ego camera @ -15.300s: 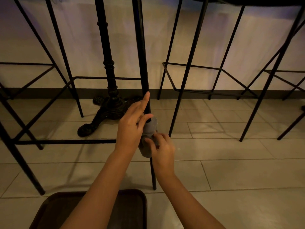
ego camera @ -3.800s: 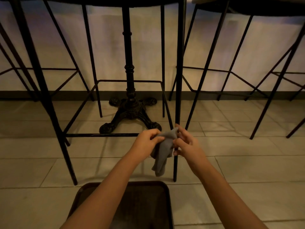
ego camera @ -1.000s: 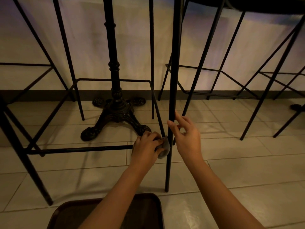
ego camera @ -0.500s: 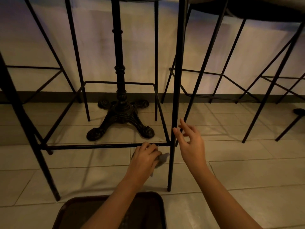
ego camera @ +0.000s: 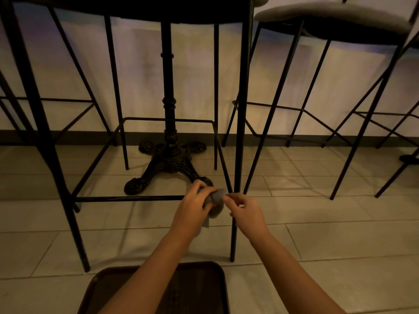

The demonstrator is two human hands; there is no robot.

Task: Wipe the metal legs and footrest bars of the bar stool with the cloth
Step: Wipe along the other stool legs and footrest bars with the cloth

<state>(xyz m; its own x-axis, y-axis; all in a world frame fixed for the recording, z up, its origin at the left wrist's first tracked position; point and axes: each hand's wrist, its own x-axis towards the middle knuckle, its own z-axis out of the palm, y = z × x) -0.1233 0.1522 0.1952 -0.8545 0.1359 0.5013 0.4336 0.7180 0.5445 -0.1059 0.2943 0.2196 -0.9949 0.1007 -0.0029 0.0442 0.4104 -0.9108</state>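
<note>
Head view looked down under a stool (ego camera: 127, 10) with thin black metal legs and a square ring of footrest bars. At far left the near left leg (ego camera: 47, 141) ran thick and dark from the seat down to the tiled floor (ego camera: 340, 245). From it the front bar (ego camera: 127, 198), a slim round black rod, ran level to the right toward the hands. Behind it stood a cast table base (ego camera: 169, 162), ornate, with a turned column and curled feet on the floor.

The left hand (ego camera: 192, 211) curled its fingers round a grey cloth (ego camera: 215, 200), soft and crumpled, at the right end of the front bar; part of the cloth hung below the hand. Whether the cloth touched the bar could not be told. The right hand (ego camera: 246, 211) pinched the cloth's upper right corner between thumb and forefinger, just beside the near right leg (ego camera: 241, 109), a straight slim black rod that passed behind that hand down to the floor.

At the bottom edge a dark brown tray (ego camera: 204, 288) with rounded corners lay under the forearms. Further right stood another stool (ego camera: 328, 14) with a pale padded seat and slanted wire legs.
</note>
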